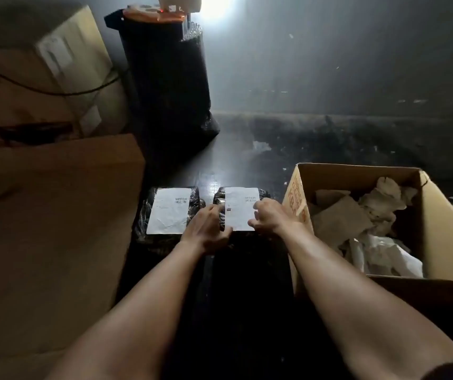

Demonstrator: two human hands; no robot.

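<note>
Two flat parcels in black wrap lie side by side on the dark floor, each with a white label on top. The left parcel (168,212) lies untouched. Both my hands are on the right parcel (240,208). My left hand (208,226) rests along its left edge with fingers stretched out and the thumb at the label's lower left corner. My right hand (270,216) grips its right edge, fingers curled, thumb on the label's lower right corner.
An open cardboard box (439,215) with crumpled paper and plastic stands right of the parcels. A large closed carton (49,229) stands at the left, more cartons (55,67) behind it. A tall black-wrapped roll (167,78) stands at the back.
</note>
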